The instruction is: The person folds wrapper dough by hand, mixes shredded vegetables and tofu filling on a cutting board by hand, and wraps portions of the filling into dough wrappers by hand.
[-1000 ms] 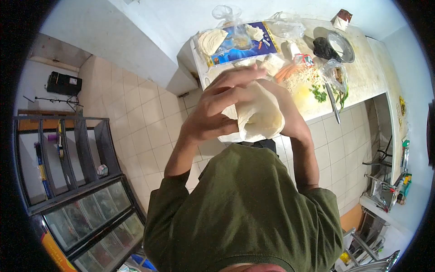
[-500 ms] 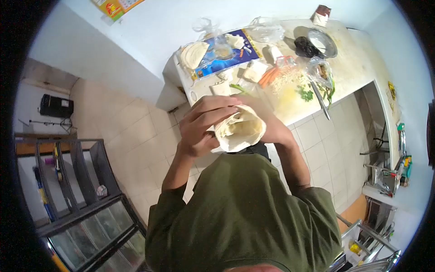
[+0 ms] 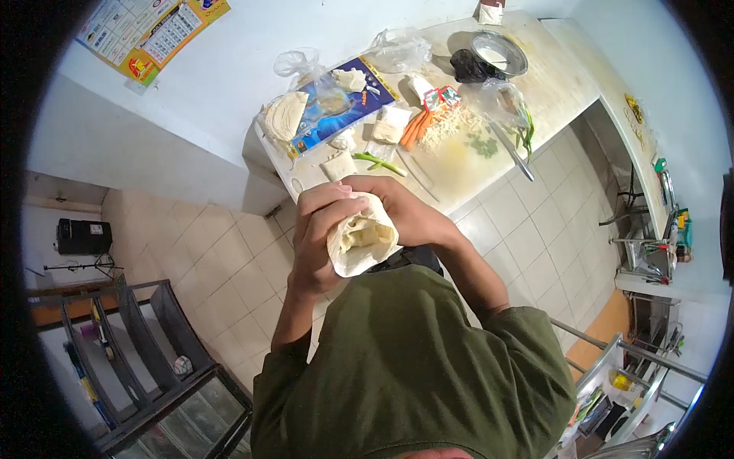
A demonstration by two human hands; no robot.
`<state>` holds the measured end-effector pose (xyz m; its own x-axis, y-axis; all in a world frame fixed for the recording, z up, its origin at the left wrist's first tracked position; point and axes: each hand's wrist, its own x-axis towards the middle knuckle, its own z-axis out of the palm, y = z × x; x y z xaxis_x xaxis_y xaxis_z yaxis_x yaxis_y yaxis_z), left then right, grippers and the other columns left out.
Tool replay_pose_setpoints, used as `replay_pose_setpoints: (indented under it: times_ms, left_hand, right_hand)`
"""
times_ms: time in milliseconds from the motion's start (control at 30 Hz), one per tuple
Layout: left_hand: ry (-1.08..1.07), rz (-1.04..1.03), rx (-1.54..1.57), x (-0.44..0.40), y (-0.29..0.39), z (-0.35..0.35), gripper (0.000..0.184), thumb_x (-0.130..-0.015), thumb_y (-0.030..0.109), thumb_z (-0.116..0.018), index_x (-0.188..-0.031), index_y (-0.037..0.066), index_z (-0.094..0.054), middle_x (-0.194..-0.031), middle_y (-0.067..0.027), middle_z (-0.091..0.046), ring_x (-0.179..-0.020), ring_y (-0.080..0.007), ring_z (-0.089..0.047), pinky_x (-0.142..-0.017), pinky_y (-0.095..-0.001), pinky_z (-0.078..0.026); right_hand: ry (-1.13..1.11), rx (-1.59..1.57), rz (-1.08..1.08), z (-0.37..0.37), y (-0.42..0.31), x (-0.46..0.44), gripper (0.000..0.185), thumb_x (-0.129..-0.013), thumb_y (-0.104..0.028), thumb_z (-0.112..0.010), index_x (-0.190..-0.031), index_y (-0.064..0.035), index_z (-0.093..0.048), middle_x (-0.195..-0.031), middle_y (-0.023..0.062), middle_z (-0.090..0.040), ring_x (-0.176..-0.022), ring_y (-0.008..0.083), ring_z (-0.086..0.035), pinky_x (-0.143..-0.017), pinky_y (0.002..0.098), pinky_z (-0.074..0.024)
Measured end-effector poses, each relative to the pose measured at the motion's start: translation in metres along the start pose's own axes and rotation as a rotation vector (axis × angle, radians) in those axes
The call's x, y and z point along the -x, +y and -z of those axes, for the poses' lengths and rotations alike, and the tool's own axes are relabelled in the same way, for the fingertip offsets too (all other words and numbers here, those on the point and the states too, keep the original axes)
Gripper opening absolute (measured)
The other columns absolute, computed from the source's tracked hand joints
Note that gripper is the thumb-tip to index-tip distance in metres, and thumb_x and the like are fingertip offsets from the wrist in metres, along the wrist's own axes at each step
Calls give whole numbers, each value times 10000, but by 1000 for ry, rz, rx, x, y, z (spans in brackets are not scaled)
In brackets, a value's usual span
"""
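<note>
Cream rolled sheet [image 3: 362, 264], open end near, sits gripped between curled left hand [image 3: 315, 233] and right hand [image 3: 411, 215]; hard squeezing might tear it.

Kitchen or sim. food-prep rm. is suggested: carrots [image 3: 415, 130], chopped greens [image 3: 483, 146] & a knife [image 3: 514, 153] are laid out on a worktop [image 3: 552, 80], w/ a metal bowl [image 3: 515, 56] nearby. Floor [image 3: 229, 279] is tiled.
</note>
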<state>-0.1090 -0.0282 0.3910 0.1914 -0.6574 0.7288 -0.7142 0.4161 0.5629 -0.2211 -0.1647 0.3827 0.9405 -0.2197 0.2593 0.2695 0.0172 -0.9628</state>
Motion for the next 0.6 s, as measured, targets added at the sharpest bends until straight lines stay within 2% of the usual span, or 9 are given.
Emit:
replay_pose_setpoints:
  times_ms: [67,167,333,500,600]
  left_hand:
    - [-20,-27,-29,-2,0,1,607,-685,113,-907,-1212,50,-612,-1233,-143,-612,-1136,-334,-626,-1007,-454,-524]
    - [11,0,108,-3,-3,-6,518,-716,122,-890,-1156,50,-628,-1226,-157,-661,-1153,-347,-649,-1014,-461,-518]
    - [11,-35,55,-7,-1,-5,431,-796,270,-849,-1114,64,-644,-1155,-126,-724,-1157,-338,-665,-1038,-480,-494]
    - [51,-37,47,-5,1,-9,453,-855,451,-793,-1072,76,-662,-1137,-109,-734,-1129,-326,-677,-1044,-493,-480]
    - [82,-47,44,-2,-1,-13,449,-867,461,-780,-1062,74,-664,-1102,-108,-741,-1120,-327,-681,-1045,-492,-479]
  right_hand:
    - [14,9,-4,0,0,1,360,-871,-71,-718,-1209,5,-621,-1101,111,-703,-1045,163,-637,-937,335,-501]
    - [43,62,8,1,3,3,374,-864,-85,-725,-1212,2,-621,-1115,112,-703,-1056,171,-639,-949,345,-499]
    - [78,57,21,1,1,4,386,-860,-101,-744,-1212,-1,-622,-1123,109,-707,-1064,165,-637,-965,346,-494]
    - [64,38,2,1,-5,5,394,-856,-116,-766,-1205,-1,-623,-1109,98,-708,-1050,145,-629,-968,337,-494]
    - [74,62,10,0,-8,5,399,-846,-115,-774,-1199,0,-629,-1102,99,-708,-1038,146,-633,-951,338,-505]
